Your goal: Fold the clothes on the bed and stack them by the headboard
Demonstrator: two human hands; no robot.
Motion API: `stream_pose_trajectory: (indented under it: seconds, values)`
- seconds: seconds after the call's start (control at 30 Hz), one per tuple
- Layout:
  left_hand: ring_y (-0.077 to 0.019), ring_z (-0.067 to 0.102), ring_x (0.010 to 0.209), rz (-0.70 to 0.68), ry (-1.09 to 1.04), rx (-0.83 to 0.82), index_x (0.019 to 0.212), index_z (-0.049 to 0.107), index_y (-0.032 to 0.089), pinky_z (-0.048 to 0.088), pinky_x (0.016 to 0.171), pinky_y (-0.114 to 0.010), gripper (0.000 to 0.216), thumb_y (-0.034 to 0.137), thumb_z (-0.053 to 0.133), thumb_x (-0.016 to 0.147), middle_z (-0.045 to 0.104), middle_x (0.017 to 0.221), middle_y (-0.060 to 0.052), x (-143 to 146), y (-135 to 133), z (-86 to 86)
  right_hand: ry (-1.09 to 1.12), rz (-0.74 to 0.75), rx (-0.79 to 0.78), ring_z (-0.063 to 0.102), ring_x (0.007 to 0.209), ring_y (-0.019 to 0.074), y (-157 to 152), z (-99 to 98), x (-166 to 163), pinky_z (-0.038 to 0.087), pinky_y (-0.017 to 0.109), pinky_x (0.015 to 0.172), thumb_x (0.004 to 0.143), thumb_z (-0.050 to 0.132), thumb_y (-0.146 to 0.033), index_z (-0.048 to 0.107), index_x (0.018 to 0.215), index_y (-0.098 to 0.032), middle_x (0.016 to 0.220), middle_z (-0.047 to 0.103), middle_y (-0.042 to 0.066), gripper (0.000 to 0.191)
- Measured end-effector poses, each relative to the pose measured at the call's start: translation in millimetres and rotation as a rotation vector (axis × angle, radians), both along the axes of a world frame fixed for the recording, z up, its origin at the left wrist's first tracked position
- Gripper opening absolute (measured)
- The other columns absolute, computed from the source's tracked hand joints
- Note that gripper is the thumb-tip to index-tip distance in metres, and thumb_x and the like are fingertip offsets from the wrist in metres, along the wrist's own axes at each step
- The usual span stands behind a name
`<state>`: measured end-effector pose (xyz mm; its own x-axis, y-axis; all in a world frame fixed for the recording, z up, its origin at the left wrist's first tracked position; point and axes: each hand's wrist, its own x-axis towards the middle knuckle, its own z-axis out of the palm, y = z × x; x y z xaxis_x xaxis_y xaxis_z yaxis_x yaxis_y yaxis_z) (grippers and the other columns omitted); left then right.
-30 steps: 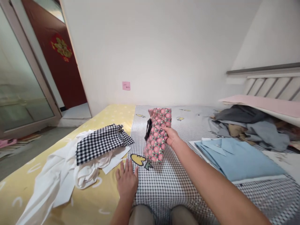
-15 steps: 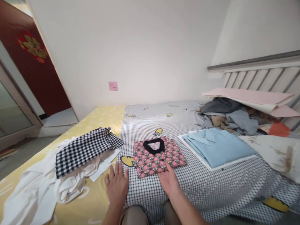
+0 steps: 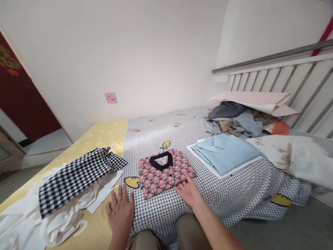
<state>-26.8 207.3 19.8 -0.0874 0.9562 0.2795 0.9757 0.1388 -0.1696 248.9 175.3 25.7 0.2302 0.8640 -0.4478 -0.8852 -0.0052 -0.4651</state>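
lying palm down on the bed, the left hand is opened wide with fingers spread and holds nothing. it sits on the seam where the yellow sheet meets the checked sheet, just beside the near edge of the white cloth.

the right hand is also open and flat, fingers extended and close together. its fingertips touch the near right corner of the folded floral garment; nothing is gripped. the floral garment lies flat on the checked sheet between the two hands and just beyond them, black collar facing up and away from the person.

surroundings, left to right:
- a red door at the far left edge.
- the white cloth, crumpled, on the yellow sheet, with a black-and-white gingham garment laid on top of it. both are near the left hand, apart from the floral garment.
- a pink note on the wall.
- a folded light blue shirt on a white board, just right of the floral garment, not touching it.
- a loose pile of grey and tan clothes behind the shirt, with pink boards resting over it.
- a white printed cloth at the right edge of the bed, below the slatted headboard.

the person's knees show at the bottom edge. nothing lies between either hand and the floral garment.
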Motion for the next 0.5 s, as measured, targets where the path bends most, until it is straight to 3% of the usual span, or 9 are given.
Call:
stream_pose_trajectory:
  seconds: [0.13,0.27,0.4,0.5]
  values:
    - [-0.0301,0.035,0.151,0.011,0.016,0.034,0.157,0.038,0.020,0.032,0.119,-0.047,0.060,0.041,0.020,0.103,0.035,0.166,-0.004,0,2,-3.4,-0.229,-0.140,-0.094,0.069,0.116,0.0223,16,-0.8,34,0.057,0.045,0.098,0.093,0.062,-0.044,0.065,0.119,-0.027,0.124,0.072,0.009,0.031]
    - [-0.0310,0.038,0.150,-0.001,0.002,0.040,0.155,0.040,0.019,0.034,0.118,-0.048,0.060,0.042,0.022,0.103,0.037,0.164,-0.004,-2,2,-4.1,-0.358,-0.204,-0.149,0.075,0.088,0.0222,26,-2.2,45,0.063,0.042,0.081,0.081,0.072,-0.027,0.065,0.104,-0.024,0.092,0.077,0.005,0.024]
    - [-0.0317,0.038,0.149,-0.015,0.001,0.034,0.155,0.041,0.018,0.035,0.117,-0.049,0.059,0.041,0.023,0.103,0.039,0.164,-0.005,-2,1,-2.1,-0.565,-0.278,-0.173,0.068,0.062,0.0165,17,-7.3,47,0.062,0.031,0.060,0.070,0.077,-0.023,0.064,0.103,-0.022,0.074,0.071,-0.002,0.035]
    - [-0.0312,0.037,0.150,-0.008,-0.008,0.020,0.156,0.039,0.019,0.035,0.118,-0.049,0.059,0.041,0.022,0.104,0.038,0.164,-0.004,-1,0,0.4,-0.687,-0.298,-0.189,0.063,0.057,0.0152,3,-13.0,57,0.057,0.026,0.050,0.064,0.077,-0.025,0.063,0.116,-0.023,0.077,0.070,-0.003,0.054]
